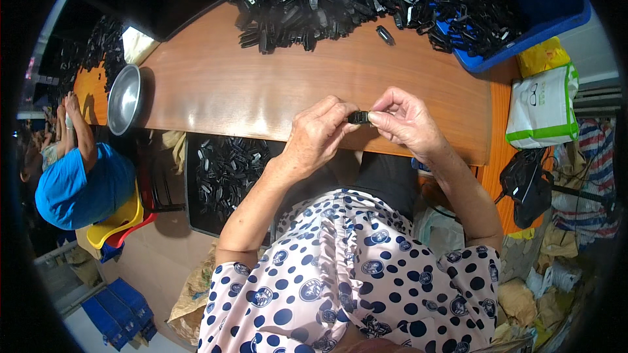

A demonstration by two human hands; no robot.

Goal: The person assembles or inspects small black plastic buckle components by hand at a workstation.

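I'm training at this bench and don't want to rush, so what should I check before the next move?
1. Small black part gripped on both sides: ok, between the fingers of the left hand and right hand.
2. Its fine details properly aligned: cannot tell, too small.
3. Pile of black pieces apart from the hands: ok, it lies farther back on the table.
4. All pieces inside the blue bin: not ok, many lie outside it.
5. Metal bowl away from both hands: ok, well to the left.
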